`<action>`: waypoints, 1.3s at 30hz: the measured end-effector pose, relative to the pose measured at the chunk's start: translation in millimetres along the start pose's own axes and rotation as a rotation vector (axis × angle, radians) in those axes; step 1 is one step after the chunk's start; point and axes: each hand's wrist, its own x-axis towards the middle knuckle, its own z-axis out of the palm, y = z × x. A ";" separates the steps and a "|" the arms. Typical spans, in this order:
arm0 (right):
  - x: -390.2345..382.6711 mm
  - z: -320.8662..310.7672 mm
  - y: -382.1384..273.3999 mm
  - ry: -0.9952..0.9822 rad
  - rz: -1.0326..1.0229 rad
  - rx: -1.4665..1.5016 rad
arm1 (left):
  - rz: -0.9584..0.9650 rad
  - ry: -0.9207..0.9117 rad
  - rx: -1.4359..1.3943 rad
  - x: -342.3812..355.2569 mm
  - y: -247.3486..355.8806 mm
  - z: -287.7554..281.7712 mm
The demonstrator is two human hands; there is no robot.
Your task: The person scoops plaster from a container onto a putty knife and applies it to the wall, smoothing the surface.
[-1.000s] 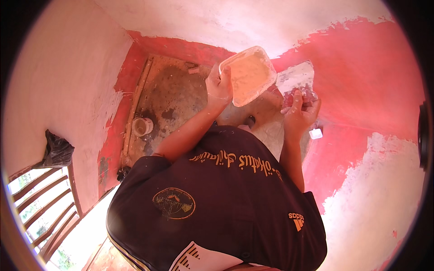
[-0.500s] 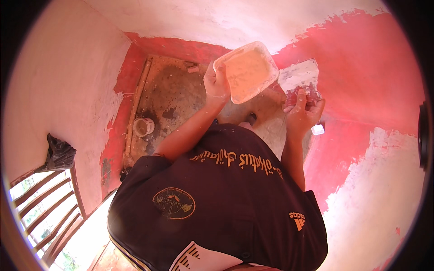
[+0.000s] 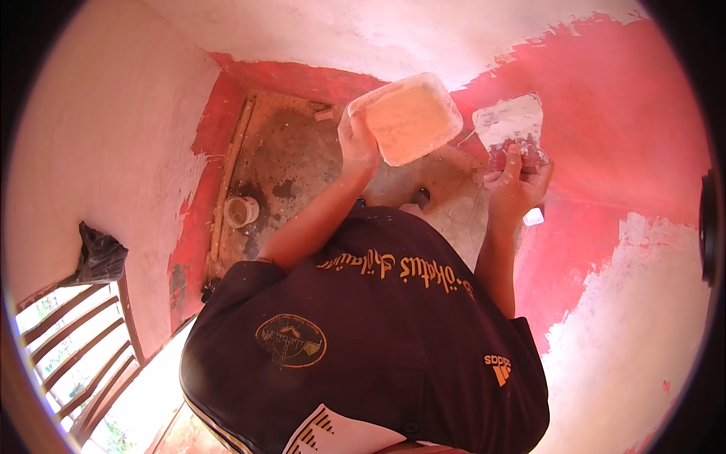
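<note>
My left hand (image 3: 358,145) grips the left side of a shallow rectangular tub (image 3: 408,121), holding it up off the floor. Its rim is smeared white, and a pale orange-looking paste lies inside. In my right hand (image 3: 516,185) is a wide putty knife (image 3: 511,121), gripped by its dark reddish handle with the thumb on top. White filler coats the flat blade, which points up and away from me. A short gap separates the knife from the tub's right edge.
Red walls (image 3: 597,113) with white filled patches stand ahead and to the right. A small bucket (image 3: 240,213) sits on the stained floor (image 3: 291,144) at left. Black plastic (image 3: 102,253) hangs above a barred window (image 3: 79,348). A small white object (image 3: 534,217) shows beside my right wrist.
My right hand has drawn the putty knife slightly right, away from the tub's edge. The tub has shifted a little left and turned slightly.
</note>
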 end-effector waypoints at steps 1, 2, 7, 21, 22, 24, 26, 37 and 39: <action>0.4 -1.8 3.5 -0.008 0.016 -0.029 | 0.003 0.002 -0.002 0.2 -0.7 1.9; 0.8 -3.2 6.5 -0.016 0.032 -0.057 | -0.004 0.015 -0.083 0.1 -2.1 4.2; -7.0 -1.0 14.6 -0.103 0.032 -0.129 | 0.009 0.031 -0.167 -2.3 1.3 9.9; -5.3 -5.9 7.0 -0.084 0.131 -0.014 | 0.116 -0.078 0.077 -3.6 4.4 -1.5; -4.8 -5.0 5.7 -0.077 0.122 0.022 | 0.116 -0.079 0.077 -3.4 4.6 -2.6; -3.9 -4.8 2.7 -0.068 0.114 0.058 | 0.113 -0.086 0.114 -2.9 4.5 -5.4; -2.5 -6.3 0.4 -0.068 0.145 0.066 | 0.099 -0.088 0.063 -2.8 1.9 -6.3; 38.3 2.7 7.3 -0.170 0.107 -0.013 | -0.213 -0.123 -0.216 -1.2 8.2 -3.7; 42.2 7.1 8.3 -0.234 0.103 -0.039 | -0.213 -0.123 -0.149 -0.9 1.7 -3.2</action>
